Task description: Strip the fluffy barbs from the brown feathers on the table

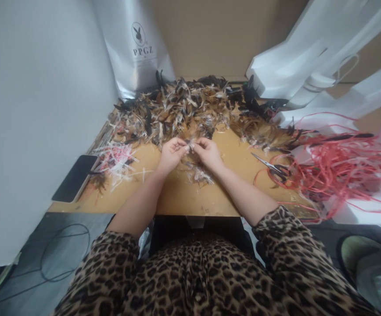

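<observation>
My left hand [173, 154] and my right hand [208, 154] meet over the middle of the table, thumbs and fingers pinched close together. Between them they grip the base of a small brown feather [192, 131] tuft, whose fluffy end points away from me. How many feathers it holds is too blurred to tell. A big heap of brown and black feathers [184, 101] lies just beyond my fingertips. Below my hands rests a small scatter of pale feather bits [201, 174].
Scissors [271, 166] lie at the right beside a tangle of red plastic string [342, 166]. To the left are cut white and pink strips [116, 160] and a phone [75, 178] on the wooden table [190, 199]. A silver bag [138, 57] stands behind.
</observation>
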`<state>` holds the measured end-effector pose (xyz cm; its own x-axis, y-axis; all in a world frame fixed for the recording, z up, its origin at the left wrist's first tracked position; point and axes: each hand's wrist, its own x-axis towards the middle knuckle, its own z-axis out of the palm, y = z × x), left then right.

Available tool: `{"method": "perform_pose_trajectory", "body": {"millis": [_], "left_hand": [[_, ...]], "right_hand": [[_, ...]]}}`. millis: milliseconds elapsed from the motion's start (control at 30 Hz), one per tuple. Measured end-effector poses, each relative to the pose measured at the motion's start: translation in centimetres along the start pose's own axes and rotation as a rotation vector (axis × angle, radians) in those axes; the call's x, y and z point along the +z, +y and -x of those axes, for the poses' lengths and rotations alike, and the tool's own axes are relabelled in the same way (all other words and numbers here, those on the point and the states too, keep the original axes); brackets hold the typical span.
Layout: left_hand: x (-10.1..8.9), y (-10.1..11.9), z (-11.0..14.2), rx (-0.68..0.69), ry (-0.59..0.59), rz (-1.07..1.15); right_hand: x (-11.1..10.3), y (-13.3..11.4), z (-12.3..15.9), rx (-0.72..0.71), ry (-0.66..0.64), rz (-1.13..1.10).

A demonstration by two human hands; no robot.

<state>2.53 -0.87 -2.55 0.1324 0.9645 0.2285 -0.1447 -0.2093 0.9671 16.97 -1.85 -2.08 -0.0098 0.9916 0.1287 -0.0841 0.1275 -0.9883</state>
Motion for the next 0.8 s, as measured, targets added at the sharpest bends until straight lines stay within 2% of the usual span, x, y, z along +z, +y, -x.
{"method": "perform_pose_trajectory", "body": {"millis": [100, 200, 367, 433, 500, 667, 733, 800], "left_hand": [[-0.1, -0.2, -0.2, -0.012, 0.002, 0.014], [0.0, -0.2, -0.1, -0.007, 0.015, -0.003], [0.2, 0.1, 0.2, 0.052, 0.034, -0.038], [0.2, 0.2, 0.2, 0.027, 0.027, -0.023], [0.1, 0.2, 0.1, -0.029, 0.009, 0.013], [0.3, 0.1, 0.1, -0.115, 0.022, 0.102], [0.3, 0.1, 0.0, -0.122, 0.038, 0.106], [0.2, 0.0, 0.0, -0.119, 0.052, 0.107]], "right_hand": [[-0.3, 0.0, 0.1, -0.089, -0.003, 0.143], [-0.1, -0.2, 0.3, -0.084, 0.017, 0.194], [0.6, -0.4, 0.5, 0.085, -0.03, -0.027], [0.7, -0.4, 0.5, 0.098, -0.035, -0.066], [0.6, -0.3, 0.4, 0.049, -0.019, -0.039], [-0.1, 0.2, 0.3, -0.199, 0.049, 0.205], [0.0, 0.1, 0.4, -0.214, 0.043, 0.213], [0.2, 0.0, 0.6, -0.131, 0.01, 0.121]]}}
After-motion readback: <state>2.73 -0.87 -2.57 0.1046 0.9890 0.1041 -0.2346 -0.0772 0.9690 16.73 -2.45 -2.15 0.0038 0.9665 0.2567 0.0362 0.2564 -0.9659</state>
